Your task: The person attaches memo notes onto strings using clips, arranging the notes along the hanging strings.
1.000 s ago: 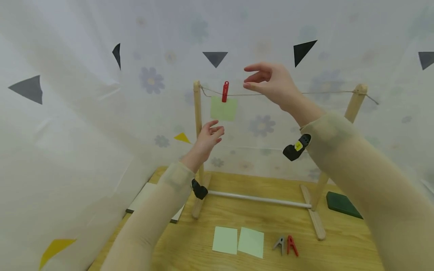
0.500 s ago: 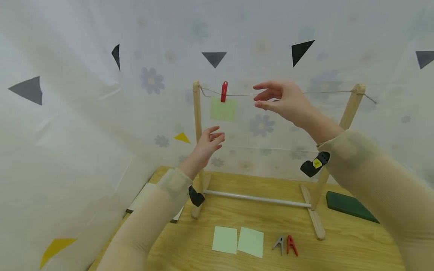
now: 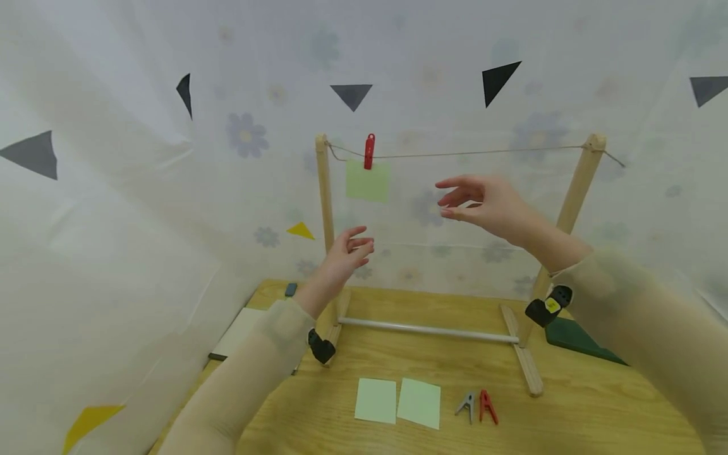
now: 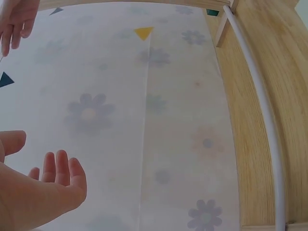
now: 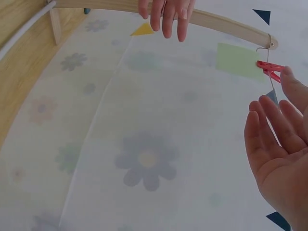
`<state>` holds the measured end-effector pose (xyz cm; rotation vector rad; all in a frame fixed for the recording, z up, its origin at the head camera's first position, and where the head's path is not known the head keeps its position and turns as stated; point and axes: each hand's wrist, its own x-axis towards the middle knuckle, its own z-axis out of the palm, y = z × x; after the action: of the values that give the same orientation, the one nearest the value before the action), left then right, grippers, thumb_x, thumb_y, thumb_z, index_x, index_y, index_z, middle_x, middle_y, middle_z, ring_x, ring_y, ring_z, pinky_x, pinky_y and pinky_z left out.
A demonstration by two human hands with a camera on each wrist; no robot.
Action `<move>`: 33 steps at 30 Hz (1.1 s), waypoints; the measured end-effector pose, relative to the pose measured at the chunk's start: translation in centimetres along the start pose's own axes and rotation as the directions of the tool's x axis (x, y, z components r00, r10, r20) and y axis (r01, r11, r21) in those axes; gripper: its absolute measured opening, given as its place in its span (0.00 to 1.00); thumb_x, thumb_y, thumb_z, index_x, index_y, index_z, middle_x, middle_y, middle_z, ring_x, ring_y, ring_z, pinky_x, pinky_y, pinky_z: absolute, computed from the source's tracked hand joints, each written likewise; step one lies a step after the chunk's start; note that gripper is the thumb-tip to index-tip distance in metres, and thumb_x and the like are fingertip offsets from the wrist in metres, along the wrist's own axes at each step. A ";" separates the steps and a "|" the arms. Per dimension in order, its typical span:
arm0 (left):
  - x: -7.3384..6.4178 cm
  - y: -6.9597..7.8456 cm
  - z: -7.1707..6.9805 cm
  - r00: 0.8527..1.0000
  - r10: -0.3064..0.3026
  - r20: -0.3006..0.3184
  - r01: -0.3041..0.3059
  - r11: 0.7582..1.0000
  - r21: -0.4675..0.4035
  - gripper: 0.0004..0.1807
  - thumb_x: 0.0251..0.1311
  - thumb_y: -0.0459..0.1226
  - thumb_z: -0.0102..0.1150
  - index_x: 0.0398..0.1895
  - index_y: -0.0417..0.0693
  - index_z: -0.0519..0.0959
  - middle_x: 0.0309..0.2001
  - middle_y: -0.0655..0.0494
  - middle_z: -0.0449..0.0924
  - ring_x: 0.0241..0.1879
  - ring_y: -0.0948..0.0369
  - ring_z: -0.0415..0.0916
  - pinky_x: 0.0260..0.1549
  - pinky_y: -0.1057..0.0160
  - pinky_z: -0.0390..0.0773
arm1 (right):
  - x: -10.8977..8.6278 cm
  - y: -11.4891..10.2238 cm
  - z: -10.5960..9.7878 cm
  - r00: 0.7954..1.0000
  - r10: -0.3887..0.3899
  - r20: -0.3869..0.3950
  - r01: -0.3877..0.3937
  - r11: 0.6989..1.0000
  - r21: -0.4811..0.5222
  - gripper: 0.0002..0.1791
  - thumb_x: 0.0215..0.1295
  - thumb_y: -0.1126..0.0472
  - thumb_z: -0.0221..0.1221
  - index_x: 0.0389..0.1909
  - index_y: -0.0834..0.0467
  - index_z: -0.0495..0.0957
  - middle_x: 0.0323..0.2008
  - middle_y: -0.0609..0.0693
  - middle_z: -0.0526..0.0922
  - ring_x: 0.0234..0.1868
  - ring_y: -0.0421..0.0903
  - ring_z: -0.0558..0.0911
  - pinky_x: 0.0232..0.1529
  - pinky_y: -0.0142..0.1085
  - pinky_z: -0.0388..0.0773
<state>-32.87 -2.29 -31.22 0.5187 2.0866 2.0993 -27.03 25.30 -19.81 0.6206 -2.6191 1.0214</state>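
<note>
A red clothespin [image 3: 369, 151] fastens a pale green paper square [image 3: 366, 182] to the string [image 3: 455, 153] near its left end. Below that paper my left hand [image 3: 347, 253] hovers in the air, fingers loosely bent and holding nothing. My right hand [image 3: 483, 202] is under the string, to the right of the paper, with relaxed fingers and nothing in its grasp. In the right wrist view the pinned paper [image 5: 238, 60] hangs beyond the right hand [image 5: 281, 144], apart from it. Two more green squares [image 3: 376, 400] lie on the table beside a grey clothespin [image 3: 466, 406] and another red clothespin [image 3: 487, 406].
Two wooden posts [image 3: 580, 180] carry the string, and a white rod [image 3: 426, 330] joins their feet low down. A dark green block [image 3: 582, 341] lies at the right. A white pad [image 3: 239, 332] sits at the table's left edge, with a small grey object [image 3: 291, 289] behind it.
Both hands have come down, away from the string and the pinned paper. The right hand has dropped furthest and shifted right. The clothespin and paper still hang on the string.
</note>
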 end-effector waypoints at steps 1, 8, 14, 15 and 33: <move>-0.1 -0.2 0.0 1.000 0.001 0.004 -0.001 1.000 0.007 0.30 0.73 0.34 0.51 0.74 0.44 0.57 0.67 0.39 0.69 0.66 0.46 0.69 0.66 0.47 0.68 | -0.3 0.3 0.1 1.000 0.000 0.003 0.000 1.000 0.004 0.26 0.64 0.56 0.66 0.64 0.49 0.75 0.48 0.53 0.87 0.43 0.32 0.84 0.42 0.27 0.80; -1.1 -1.9 0.3 1.000 0.017 0.019 -0.018 0.997 0.071 0.29 0.72 0.34 0.54 0.73 0.46 0.60 0.64 0.41 0.72 0.64 0.46 0.71 0.62 0.48 0.72 | -2.8 2.4 1.2 0.999 0.022 0.028 -0.023 1.000 0.020 0.26 0.65 0.57 0.65 0.64 0.49 0.75 0.48 0.52 0.86 0.44 0.33 0.85 0.43 0.27 0.80; -2.2 -3.3 0.5 0.999 0.022 0.031 -0.026 0.993 0.114 0.28 0.72 0.33 0.53 0.72 0.44 0.61 0.63 0.39 0.73 0.62 0.44 0.72 0.59 0.49 0.74 | -4.8 4.6 2.2 0.997 0.039 0.071 -0.040 0.999 0.010 0.27 0.66 0.55 0.64 0.65 0.52 0.73 0.47 0.52 0.86 0.45 0.37 0.85 0.44 0.26 0.80; -2.4 -3.6 0.5 0.999 0.019 0.032 -0.023 0.993 0.118 0.28 0.71 0.33 0.53 0.72 0.45 0.61 0.62 0.39 0.73 0.61 0.44 0.73 0.59 0.48 0.74 | -5.2 4.9 2.4 0.996 0.044 0.079 -0.045 0.999 0.012 0.27 0.66 0.55 0.64 0.65 0.52 0.73 0.47 0.52 0.86 0.45 0.36 0.85 0.44 0.26 0.79; -5.5 -8.8 1.2 0.986 -0.071 0.150 0.038 0.977 0.209 0.26 0.73 0.36 0.52 0.71 0.44 0.63 0.61 0.40 0.74 0.59 0.47 0.74 0.56 0.50 0.76 | -11.4 10.5 6.9 0.978 0.085 0.190 -0.105 0.990 0.096 0.25 0.65 0.58 0.65 0.62 0.57 0.75 0.44 0.52 0.87 0.41 0.38 0.85 0.38 0.34 0.82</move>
<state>-28.60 -2.67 -40.78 0.6222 2.2106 1.7613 -22.71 30.82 -35.21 0.6487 -2.7935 1.1911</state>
